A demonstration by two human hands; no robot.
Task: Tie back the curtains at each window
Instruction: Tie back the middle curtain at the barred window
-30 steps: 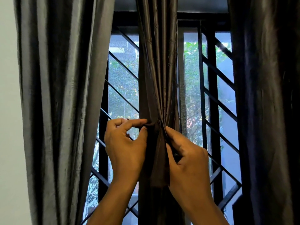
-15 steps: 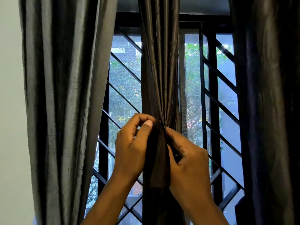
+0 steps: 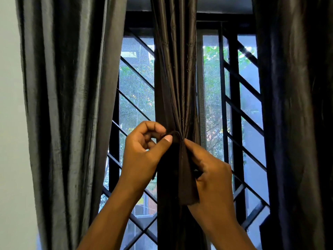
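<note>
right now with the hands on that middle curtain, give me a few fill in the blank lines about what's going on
1. Both hands work on the ____ of the three curtains.
2. The left hand pinches the tie band between thumb and ____.
3. Below the right hand's fingertips, a loose end of the band hangs ____.
4. Behind the curtains, the window grille has vertical and ____ bars.

Missing words: middle; forefinger; down; diagonal

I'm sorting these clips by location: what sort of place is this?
Probably a room in a home: long curtains hang over a grilled window, trees outside, beside a plain wall.
</note>
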